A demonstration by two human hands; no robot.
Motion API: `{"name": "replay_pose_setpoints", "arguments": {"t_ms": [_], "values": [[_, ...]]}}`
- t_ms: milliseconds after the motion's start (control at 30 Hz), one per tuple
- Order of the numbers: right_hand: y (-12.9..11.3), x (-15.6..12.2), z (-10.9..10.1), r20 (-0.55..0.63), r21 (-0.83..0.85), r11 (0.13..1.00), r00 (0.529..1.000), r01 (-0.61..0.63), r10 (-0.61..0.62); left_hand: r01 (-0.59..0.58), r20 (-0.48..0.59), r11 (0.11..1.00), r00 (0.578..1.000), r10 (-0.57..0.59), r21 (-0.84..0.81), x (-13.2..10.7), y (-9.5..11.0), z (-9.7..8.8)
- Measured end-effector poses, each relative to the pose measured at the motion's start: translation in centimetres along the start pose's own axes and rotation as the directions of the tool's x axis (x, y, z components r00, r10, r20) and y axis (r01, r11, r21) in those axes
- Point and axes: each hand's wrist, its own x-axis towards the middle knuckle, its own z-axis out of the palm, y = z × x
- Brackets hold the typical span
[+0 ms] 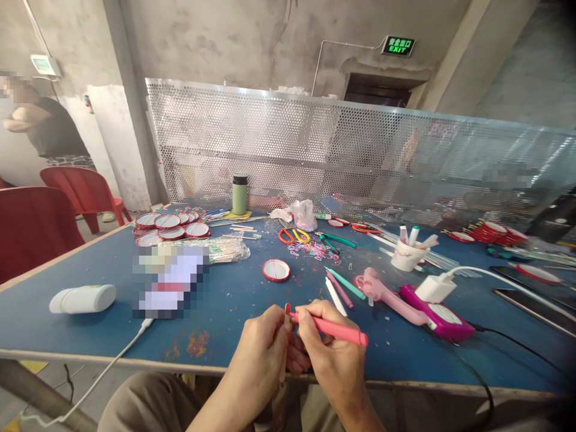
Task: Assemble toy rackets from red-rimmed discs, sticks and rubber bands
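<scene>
My right hand (335, 354) is closed around a red marker pen (337, 329), its tip end pointing left. My left hand (265, 345) pinches a thin pale stick (287, 317) with red at its upper end, mostly hidden by the fingers. The pen's tip is at the stick's top; whether they touch I cannot tell. Both hands are over the table's front edge. Beyond them lies a round white disc with a red rim (276, 270). White, mauve and teal pens (344, 283) lie to the right of it.
Left are a pixelated phone (173, 282) on a cable, a white case (83, 299) and stacked red-rimmed discs (167, 222). Scissors (294, 236), pliers (337, 240) and a pen cup (408, 255) stand or lie farther back. A pink power strip (438, 318) lies right. A perforated metal screen (279, 150) borders the table.
</scene>
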Motion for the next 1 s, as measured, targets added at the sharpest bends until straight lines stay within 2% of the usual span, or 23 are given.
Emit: {"name": "replay_pose_setpoints", "arguments": {"t_ms": [333,733,1000], "values": [[-0.11,0.07,-0.07,-0.003,-0.013,1.0,1.0,0.008,-0.008,-0.01,0.002,1.0,1.0,0.01,0.023,0.09,0.17,0.14],[-0.43,0.13,-0.15,0.029,-0.021,0.999,0.999,0.046,-0.045,-0.009,-0.034,0.991,0.999,0.014,0.132,-0.08,0.6,0.12],[-0.49,0.32,-0.12,0.008,-0.033,0.998,0.999,0.054,-0.053,0.001,-0.033,0.993,0.999,0.003,0.117,-0.05,0.75,0.13]]}}
